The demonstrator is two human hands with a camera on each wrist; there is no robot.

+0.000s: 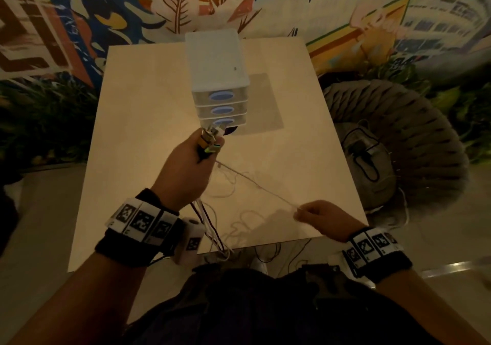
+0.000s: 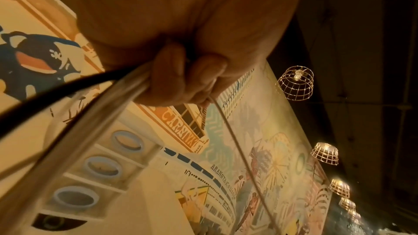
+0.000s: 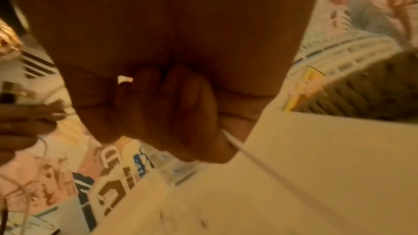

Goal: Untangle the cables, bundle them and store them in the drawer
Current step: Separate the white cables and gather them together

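While the left hand (image 1: 186, 166) clenches a bundle of cables (image 1: 210, 142) above the surface (image 1: 138, 121), connector ends pointing at the drawer unit (image 1: 220, 92), the right hand (image 1: 321, 217) pinches one thin white cable (image 1: 255, 182) stretched between them. Mural lettering (image 2: 222, 176) reads "ARANETA".

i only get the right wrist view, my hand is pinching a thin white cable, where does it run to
Observer: The thin white cable runs taut above the table up to the left hand.
Operator: what else is the left hand gripping
Observer: A cluster of connector ends sticks out of the top of its fist, and several cables hang below it.
Operator: is a drawer open yet
Observer: The three drawers with blue oval handles in the drawer unit look closed; a dark fourth oval shows below them in the left wrist view.
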